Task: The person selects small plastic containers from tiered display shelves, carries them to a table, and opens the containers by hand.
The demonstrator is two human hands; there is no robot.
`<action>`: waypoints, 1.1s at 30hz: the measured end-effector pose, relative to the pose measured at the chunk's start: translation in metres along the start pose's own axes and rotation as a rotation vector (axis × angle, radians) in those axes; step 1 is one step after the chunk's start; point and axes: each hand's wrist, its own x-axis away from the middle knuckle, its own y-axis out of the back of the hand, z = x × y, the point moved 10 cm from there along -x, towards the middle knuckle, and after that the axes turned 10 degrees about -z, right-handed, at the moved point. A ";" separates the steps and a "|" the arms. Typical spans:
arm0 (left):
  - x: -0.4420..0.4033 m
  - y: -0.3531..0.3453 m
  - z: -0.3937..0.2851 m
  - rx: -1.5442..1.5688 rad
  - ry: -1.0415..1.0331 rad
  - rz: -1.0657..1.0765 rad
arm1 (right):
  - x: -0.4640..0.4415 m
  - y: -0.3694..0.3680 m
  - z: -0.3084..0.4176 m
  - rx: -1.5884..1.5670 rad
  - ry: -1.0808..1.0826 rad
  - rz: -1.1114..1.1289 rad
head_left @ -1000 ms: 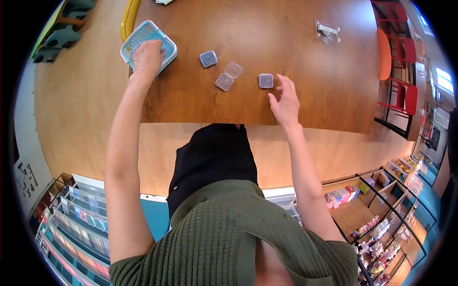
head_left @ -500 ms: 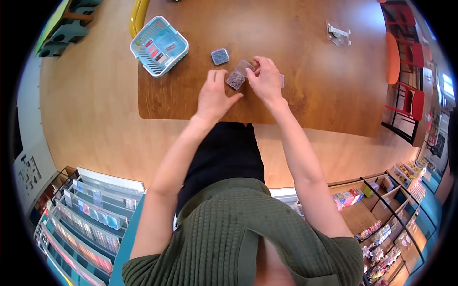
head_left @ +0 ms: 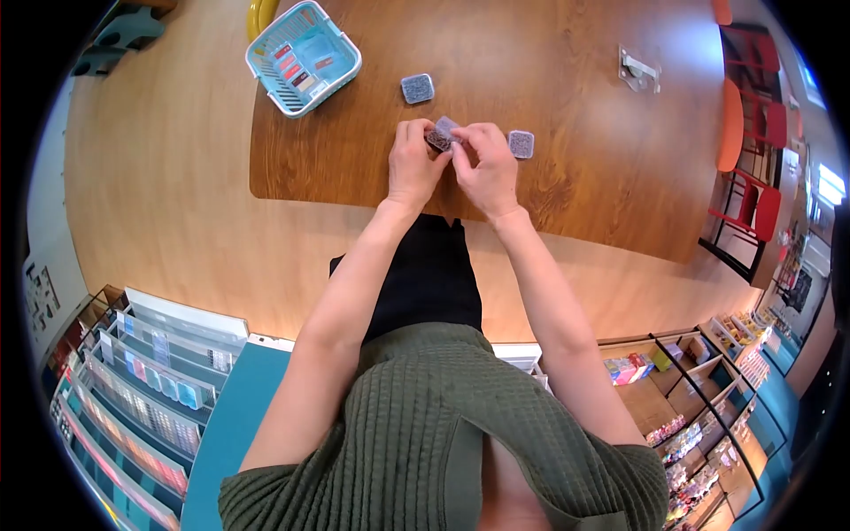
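Both of my hands meet over the wooden table at a small clear plastic box (head_left: 437, 140) with dark grains in it. My left hand (head_left: 413, 168) grips its left side, with the thumb near the lower edge. From the right, the thumb and fingers of my right hand (head_left: 489, 168) pinch at the box's clear lid (head_left: 446, 126). Fingers cover part of the box, so I cannot tell whether the lid is fully closed. Above my left hand lies a box of blue-grey grains (head_left: 417, 88). A box of purplish-grey grains (head_left: 521, 144) rests right of my right hand.
A light blue basket (head_left: 346, 73) with several small packets stands on the table (head_left: 567, 190) at upper left. Toward the right lies a clear and metal piece (head_left: 639, 69). Red chairs (head_left: 754, 202) stand beyond the right edge. Shelves of goods (head_left: 142, 403) are behind me.
My hands have come together, with my right hand moving left and closing in on the box. The lid that stood open now sits over it, and the box at right is uncovered.
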 end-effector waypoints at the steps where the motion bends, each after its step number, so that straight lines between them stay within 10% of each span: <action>1: 0.001 0.000 0.001 0.000 -0.015 -0.016 | 0.005 -0.001 0.003 0.027 0.065 -0.012; 10: -0.002 0.012 -0.007 -0.099 -0.087 0.098 | 0.032 -0.020 0.012 0.331 0.306 0.074; 19: -0.010 -0.005 -0.044 -0.197 -0.433 0.351 | -0.002 0.070 -0.036 0.390 0.101 -0.151; 33: 0.043 -0.007 0.001 0.563 0.503 0.598 | 0.036 0.020 -0.011 -0.459 -0.475 0.459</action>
